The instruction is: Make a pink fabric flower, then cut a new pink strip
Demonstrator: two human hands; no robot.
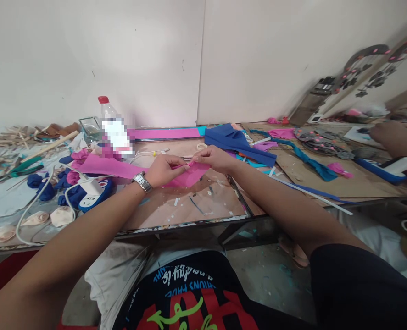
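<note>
A long pink foam strip (107, 167) lies across the glass-topped table (189, 206), its right end raised between my hands. My left hand (165, 168), with a metal watch at the wrist, pinches the strip's end from the left. From the right, my right hand (213, 158) pinches the same end, fingertips almost meeting those of the left. The pink piece folds into a point just below my fingers.
A plastic bottle (112, 126) stands behind the strip. A white power strip (91, 192) with cable, blue foam flowers (38, 183), cream flowers (34, 219) and scissors (26, 167) lie at left. Blue foam sheets (237, 140) sit behind. Another person's hand (396, 137) works at far right.
</note>
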